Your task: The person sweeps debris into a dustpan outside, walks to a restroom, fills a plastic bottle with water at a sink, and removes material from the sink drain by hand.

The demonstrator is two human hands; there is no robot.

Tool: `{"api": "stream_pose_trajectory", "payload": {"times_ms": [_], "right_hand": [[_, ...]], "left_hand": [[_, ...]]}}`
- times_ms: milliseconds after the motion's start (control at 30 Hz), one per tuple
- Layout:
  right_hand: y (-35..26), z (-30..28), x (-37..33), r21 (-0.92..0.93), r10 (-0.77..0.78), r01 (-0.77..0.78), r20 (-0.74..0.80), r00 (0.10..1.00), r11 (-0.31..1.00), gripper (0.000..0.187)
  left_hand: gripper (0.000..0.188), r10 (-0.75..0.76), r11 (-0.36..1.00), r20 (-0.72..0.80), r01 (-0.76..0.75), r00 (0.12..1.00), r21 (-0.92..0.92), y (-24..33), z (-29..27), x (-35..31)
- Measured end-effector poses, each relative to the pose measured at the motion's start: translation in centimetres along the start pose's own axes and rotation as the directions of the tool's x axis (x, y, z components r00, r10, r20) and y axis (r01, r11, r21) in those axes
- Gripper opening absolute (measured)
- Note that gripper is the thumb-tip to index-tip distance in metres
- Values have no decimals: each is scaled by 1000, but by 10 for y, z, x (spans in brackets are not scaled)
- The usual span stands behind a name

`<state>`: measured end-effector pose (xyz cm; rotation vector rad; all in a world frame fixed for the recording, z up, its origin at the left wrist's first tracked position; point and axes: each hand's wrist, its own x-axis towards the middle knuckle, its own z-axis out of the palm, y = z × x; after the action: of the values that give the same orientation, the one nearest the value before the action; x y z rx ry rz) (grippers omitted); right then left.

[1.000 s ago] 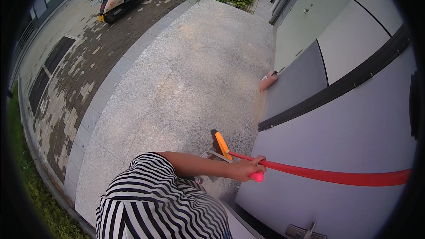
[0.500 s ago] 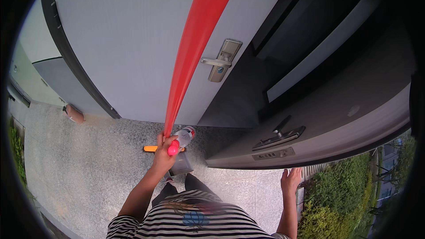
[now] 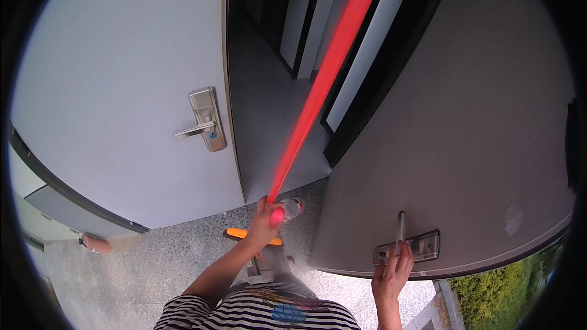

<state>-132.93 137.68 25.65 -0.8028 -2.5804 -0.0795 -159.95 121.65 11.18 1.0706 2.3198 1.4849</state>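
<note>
My left hand [image 3: 264,226] is closed round a long red pole [image 3: 327,73] that slants up and away to the right. The same hand has a rounded pink knob [image 3: 277,216] and a clear plastic bottle [image 3: 293,208] at it; how these are gripped is partly hidden. Below it, an orange bar [image 3: 237,232] and a grey dustpan-like piece [image 3: 254,266] show near my feet. My right hand [image 3: 393,269] has its fingers curled at the lever handle [image 3: 401,227] of the dark door [image 3: 465,128] on the right.
A pale door [image 3: 122,55] with a silver lever handle [image 3: 199,129] stands on the left. Between the doors is a dim doorway [image 3: 275,104]. A brownish-pink bottle [image 3: 95,244] is on the speckled floor [image 3: 140,269] at the far left. Bushes [image 3: 501,293] grow at the lower right.
My right hand has gone from beside the dark door's outer edge to its handle. The view has turned right, and more of the doorway shows. The left hand keeps its hold on the pole.
</note>
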Motion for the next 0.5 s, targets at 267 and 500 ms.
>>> {"api": "stream_pose_trajectory", "payload": {"times_ms": [267,500], "right_hand": [[94,21,17,-332,391,-355,47,919,874,71],[170,10,17,-321,687,-615,213,694,721,63]], "left_hand": [[43,35,995,64,-29,997,-92,4,83,109],[44,182,977,-15,-183,983,-108,8,111,205]]}}
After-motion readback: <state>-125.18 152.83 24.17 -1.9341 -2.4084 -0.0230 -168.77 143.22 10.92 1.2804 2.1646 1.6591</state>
